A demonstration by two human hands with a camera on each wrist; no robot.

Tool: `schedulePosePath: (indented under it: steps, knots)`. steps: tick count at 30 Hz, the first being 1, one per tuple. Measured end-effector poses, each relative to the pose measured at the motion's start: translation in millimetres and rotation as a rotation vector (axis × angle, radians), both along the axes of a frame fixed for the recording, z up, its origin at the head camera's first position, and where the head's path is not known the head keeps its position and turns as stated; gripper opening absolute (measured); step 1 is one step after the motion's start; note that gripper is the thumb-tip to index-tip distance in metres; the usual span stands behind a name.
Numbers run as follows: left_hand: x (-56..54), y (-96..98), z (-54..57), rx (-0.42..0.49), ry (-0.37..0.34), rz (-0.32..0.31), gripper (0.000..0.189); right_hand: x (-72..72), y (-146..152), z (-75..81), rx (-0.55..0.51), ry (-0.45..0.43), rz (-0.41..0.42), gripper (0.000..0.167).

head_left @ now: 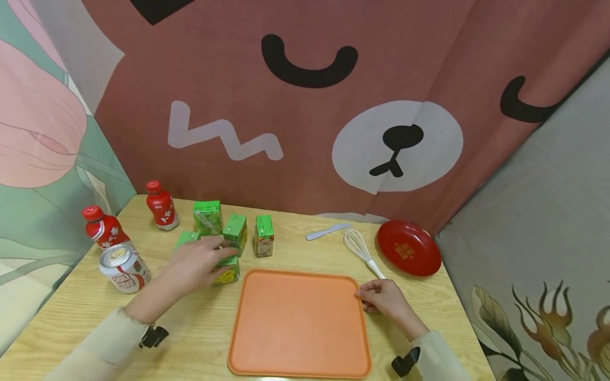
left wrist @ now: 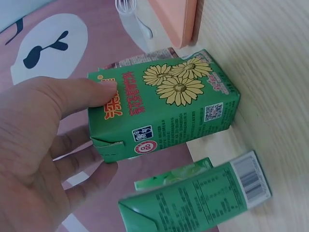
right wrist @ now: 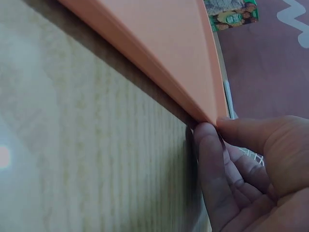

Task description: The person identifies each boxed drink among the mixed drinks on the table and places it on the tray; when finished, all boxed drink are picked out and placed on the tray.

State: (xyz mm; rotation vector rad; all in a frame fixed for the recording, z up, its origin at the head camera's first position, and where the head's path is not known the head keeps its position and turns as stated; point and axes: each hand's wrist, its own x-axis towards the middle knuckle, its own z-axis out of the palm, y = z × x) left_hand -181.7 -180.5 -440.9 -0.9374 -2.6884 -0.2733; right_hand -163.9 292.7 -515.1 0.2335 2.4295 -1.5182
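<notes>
My left hand grips a green drink carton with yellow flowers, thumb on the front face and fingers behind. In the head view that hand partly hides it. Another green carton stands beside it in the left wrist view, and several more surround the hand, including one green carton just behind. My right hand pinches the right edge of an orange tray, near its far right corner. Thumb and index fingertip meet at the rim in the right wrist view.
Two red bottles, one at the back and one nearer, stand at the left with a white can. A separate carton stands behind the tray. A pale knife, a whisk and a red plate lie toward the back right.
</notes>
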Motion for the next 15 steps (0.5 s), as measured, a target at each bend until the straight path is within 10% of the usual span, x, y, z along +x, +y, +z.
schedulePosePath:
  steps: [15]
  knots:
    - [6.1, 24.5, 26.2, 0.034, 0.071, -0.130, 0.038, -2.3, -2, 0.8, 0.002, -0.014, -0.002, 0.024]
